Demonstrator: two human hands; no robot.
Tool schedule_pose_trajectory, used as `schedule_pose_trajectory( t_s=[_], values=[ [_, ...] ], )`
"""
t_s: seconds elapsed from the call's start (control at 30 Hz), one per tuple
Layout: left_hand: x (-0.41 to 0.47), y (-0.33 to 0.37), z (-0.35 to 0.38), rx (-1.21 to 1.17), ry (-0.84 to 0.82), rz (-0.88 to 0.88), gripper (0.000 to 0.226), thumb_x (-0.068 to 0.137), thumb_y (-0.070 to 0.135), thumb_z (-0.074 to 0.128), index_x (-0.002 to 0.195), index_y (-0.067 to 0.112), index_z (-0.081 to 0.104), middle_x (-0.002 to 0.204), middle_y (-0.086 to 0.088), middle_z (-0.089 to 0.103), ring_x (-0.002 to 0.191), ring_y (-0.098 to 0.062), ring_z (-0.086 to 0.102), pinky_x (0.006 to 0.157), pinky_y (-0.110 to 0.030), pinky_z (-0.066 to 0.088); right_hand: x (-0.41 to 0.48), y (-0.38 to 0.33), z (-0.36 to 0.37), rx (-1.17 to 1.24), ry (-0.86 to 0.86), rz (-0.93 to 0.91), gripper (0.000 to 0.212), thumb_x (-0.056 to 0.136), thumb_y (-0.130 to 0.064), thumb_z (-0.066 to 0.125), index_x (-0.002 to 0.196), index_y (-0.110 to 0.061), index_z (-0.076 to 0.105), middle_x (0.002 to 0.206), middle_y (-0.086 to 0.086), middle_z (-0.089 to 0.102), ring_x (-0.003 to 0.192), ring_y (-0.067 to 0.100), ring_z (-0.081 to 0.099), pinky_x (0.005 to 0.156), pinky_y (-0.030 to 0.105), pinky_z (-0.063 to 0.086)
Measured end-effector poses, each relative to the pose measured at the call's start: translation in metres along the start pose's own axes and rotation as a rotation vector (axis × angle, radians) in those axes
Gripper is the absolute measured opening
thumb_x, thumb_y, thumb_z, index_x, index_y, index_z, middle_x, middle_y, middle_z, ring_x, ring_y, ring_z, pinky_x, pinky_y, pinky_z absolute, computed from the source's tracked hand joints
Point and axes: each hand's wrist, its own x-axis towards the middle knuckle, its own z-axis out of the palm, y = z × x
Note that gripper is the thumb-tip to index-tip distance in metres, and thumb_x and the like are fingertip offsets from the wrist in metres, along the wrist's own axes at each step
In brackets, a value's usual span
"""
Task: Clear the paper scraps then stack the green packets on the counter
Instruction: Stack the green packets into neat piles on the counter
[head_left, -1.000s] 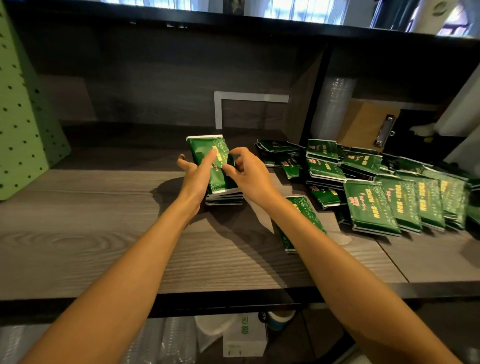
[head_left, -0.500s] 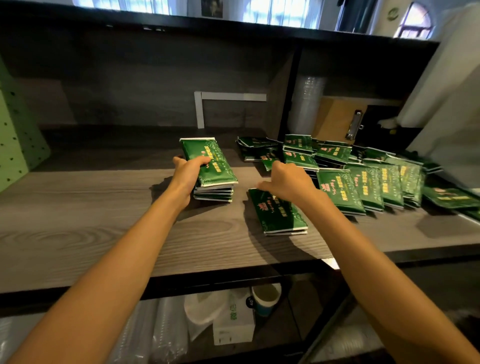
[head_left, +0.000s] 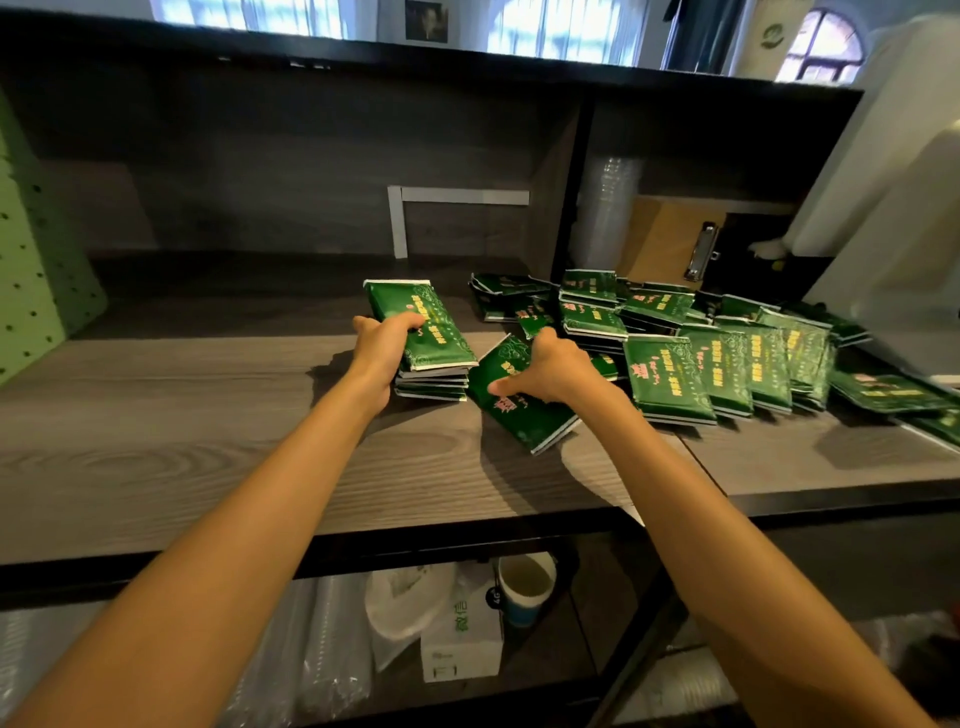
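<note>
One view only, from a wide-angle camera worn on the person's head. It looks forward and down onto the wooden tabletop (head_left: 208, 457) from close above its near edge, with both forearms reaching in from the bottom corners. The far wall of the shelving fills the upper frame, windows show along the top edge, and a lower shelf (head_left: 519, 691) shows beneath the near edge. Straight lines bow toward the borders.

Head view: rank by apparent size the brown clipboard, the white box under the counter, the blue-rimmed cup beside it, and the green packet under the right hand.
1. Brown clipboard, partly hidden
2. Green packet and white box: look alike, the packet partly covered, unranked
3. Blue-rimmed cup
</note>
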Motion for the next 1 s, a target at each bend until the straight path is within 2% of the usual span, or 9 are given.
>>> schedule_pose_trajectory(
  t_s=[0.1, 0.2, 0.33, 0.43, 0.6, 0.77, 0.87, 0.93, 1.0],
  values=[
    [0.006, 0.004, -0.006, -0.014, 0.051, 0.034, 0.039, 0.086, 0.016, 0.061, 0.111, 0.012, 0.031, 0.105, -0.011, 0.055, 0.08, -0.02, 0.061, 0.062, -0.032, 0.051, 0.015, -0.004, 0.004, 0.16, 0.069, -0.024, 0.073, 0.084, -0.033, 0.069, 0.134, 0.0, 0.029, 0.115, 0.016, 0.055, 0.104, 0.031, 0.057, 0.07, 0.034, 0.04],
    [0.014, 0.007, -0.008, 0.008, 0.096, 0.076, 0.039, 0.085, 0.017, 0.061, 0.11, 0.013, 0.031, 0.109, -0.011, 0.055, 0.087, -0.023, 0.061, 0.066, -0.033, 0.052, 0.034, -0.01, 0.005, 0.442, 0.11, -0.001, 0.057, 0.092, -0.013, 0.055, 0.139, -0.003, 0.022, 0.113, 0.017, 0.054, 0.096, 0.029, 0.057, 0.072, 0.039, 0.044],
    [0.023, 0.01, -0.006, 0.025, 0.149, 0.104, 0.044, 0.085, 0.017, 0.061, 0.118, 0.012, 0.032, 0.112, -0.009, 0.052, 0.098, -0.026, 0.06, 0.082, -0.04, 0.052, 0.055, -0.017, -0.001, 0.813, 0.216, -0.014, 0.039, 0.09, 0.003, 0.046, 0.126, -0.009, 0.039, 0.111, 0.013, 0.058, 0.09, 0.024, 0.058, 0.079, 0.043, 0.054],
    [0.03, 0.01, -0.002, 0.025, 0.157, 0.11, 0.043, 0.086, 0.017, 0.06, 0.119, 0.012, 0.033, 0.112, -0.008, 0.052, 0.099, -0.024, 0.058, 0.084, -0.039, 0.052, 0.062, -0.022, -0.005, 0.995, 0.27, -0.066, 0.037, 0.089, 0.003, 0.052, 0.124, -0.009, 0.05, 0.103, 0.005, 0.059, 0.091, 0.019, 0.059, 0.077, 0.033, 0.053],
    [0.036, 0.003, 0.01, 0.085, 0.079, 0.105, 0.038, 0.092, 0.024, 0.054, 0.122, 0.012, 0.033, 0.117, -0.007, 0.053, 0.1, -0.02, 0.055, 0.081, -0.034, 0.045, 0.07, -0.034, 0.008, 0.967, 0.217, -0.164, 0.035, 0.089, -0.006, 0.06, 0.124, -0.008, 0.056, 0.108, 0.008, 0.064, 0.096, 0.021, 0.063, 0.085, 0.035, 0.053],
    [0.038, 0.001, 0.018, 0.098, 0.0, 0.103, 0.059, 0.099, 0.042, 0.035, 0.144, 0.009, 0.014, 0.131, -0.008, 0.048, 0.114, -0.021, 0.052, 0.092, -0.036, 0.046, 0.072, -0.042, 0.021, 0.841, 0.207, -0.267, 0.031, 0.091, -0.013, 0.058, 0.122, -0.007, 0.058, 0.115, 0.006, 0.064, 0.1, 0.013, 0.059, 0.083, 0.022, 0.048],
    [0.036, 0.001, 0.019, 0.054, -0.065, 0.103, 0.067, 0.093, 0.047, 0.045, 0.142, 0.01, 0.019, 0.12, -0.002, 0.053, 0.109, -0.018, 0.055, 0.095, -0.037, 0.046, 0.071, -0.043, 0.025, 0.807, 0.197, -0.293, 0.036, 0.092, -0.014, 0.058, 0.127, -0.004, 0.054, 0.116, -0.001, 0.058, 0.107, 0.008, 0.053, 0.088, 0.017, 0.043],
    [0.036, 0.001, 0.017, 0.032, -0.076, 0.083, 0.061, 0.089, 0.037, 0.058, 0.134, 0.011, 0.027, 0.121, -0.008, 0.057, 0.103, -0.02, 0.06, 0.088, -0.035, 0.051, 0.069, -0.043, 0.023, 0.854, 0.155, -0.311, 0.034, 0.094, -0.008, 0.053, 0.127, -0.001, 0.053, 0.112, 0.002, 0.058, 0.099, 0.008, 0.053, 0.076, 0.008, 0.046],
    [0.036, 0.001, 0.014, 0.015, -0.078, 0.046, 0.049, 0.086, 0.027, 0.063, 0.121, 0.012, 0.032, 0.116, -0.01, 0.059, 0.094, -0.019, 0.062, 0.077, -0.032, 0.053, 0.071, -0.041, 0.019, 0.894, 0.156, -0.268, 0.034, 0.095, -0.004, 0.048, 0.128, 0.0, 0.053, 0.12, 0.007, 0.059, 0.104, 0.013, 0.055, 0.079, 0.011, 0.046]
  ],
)
